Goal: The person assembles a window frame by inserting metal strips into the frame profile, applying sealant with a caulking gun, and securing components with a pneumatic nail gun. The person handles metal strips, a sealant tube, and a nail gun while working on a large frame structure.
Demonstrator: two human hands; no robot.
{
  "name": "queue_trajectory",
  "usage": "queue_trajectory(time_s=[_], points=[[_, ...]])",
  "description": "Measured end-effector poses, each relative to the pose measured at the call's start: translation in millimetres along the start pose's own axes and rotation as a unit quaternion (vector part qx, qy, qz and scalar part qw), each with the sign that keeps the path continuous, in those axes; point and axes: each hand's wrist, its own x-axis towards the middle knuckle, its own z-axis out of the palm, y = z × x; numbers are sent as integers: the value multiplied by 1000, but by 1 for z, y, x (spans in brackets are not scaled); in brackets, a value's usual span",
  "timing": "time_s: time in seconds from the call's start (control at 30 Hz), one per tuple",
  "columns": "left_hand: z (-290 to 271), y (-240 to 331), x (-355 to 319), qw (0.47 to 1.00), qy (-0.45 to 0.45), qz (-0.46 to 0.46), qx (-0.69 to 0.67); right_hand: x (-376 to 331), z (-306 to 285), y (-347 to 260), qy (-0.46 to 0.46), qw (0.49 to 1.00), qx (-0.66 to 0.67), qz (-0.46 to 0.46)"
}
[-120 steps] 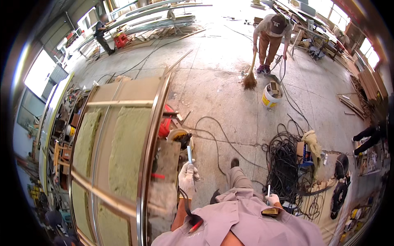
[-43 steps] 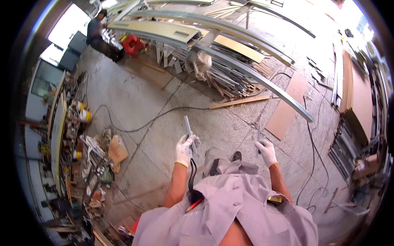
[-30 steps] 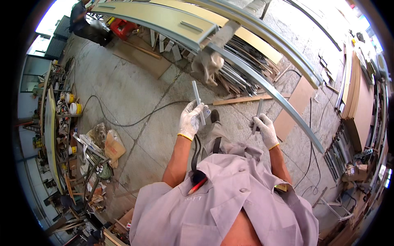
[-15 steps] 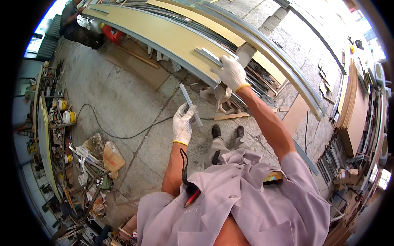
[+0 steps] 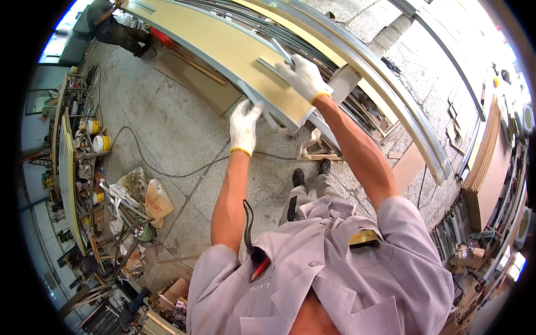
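Observation:
A long yellow panel [image 5: 223,34] with grey metal edging stretches from my hands to the far left. My left hand [image 5: 244,126], in a white knit glove, is closed around a short grey metal strip [image 5: 252,96] beside the panel's near edge. My right hand [image 5: 306,79], gloved alike, is over the panel's near end by its far edge. Its fingers are closed on another short metal strip [image 5: 281,50]. A third short strip [image 5: 273,71] lies on the panel beside those fingers. The glove hides part of the right strip.
Long metal profiles [image 5: 357,49] lie beyond the panel. A cable [image 5: 178,174] crosses the concrete floor. Scrap and a paper sack [image 5: 158,204] lie at left, near shelves with white buckets [image 5: 101,143]. Brown boards [image 5: 487,167] stand at right. Another person [image 5: 114,28] is at the panel's far end.
My left hand has moved up with its strip, from over the floor to the panel's near edge. The right hand has moved slightly up and left. The distant person has shifted in view.

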Motion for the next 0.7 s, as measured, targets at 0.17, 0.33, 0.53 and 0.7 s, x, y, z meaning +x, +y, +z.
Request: queue_trajectory(time_s=[0.17, 0.33, 0.53, 0.7], points=[[11, -1, 83, 998, -6, -38, 55, -90, -49, 29, -49, 949, 283, 134], [64, 20, 78, 938, 43, -27, 344, -173, -87, 84, -21, 821, 494, 285], [46, 11, 82, 882, 104, 43, 457, -197, -77, 110, -54, 810, 491, 315], [67, 1, -7, 930, 115, 162, 310, -164, -46, 139, -73, 899, 331, 277]])
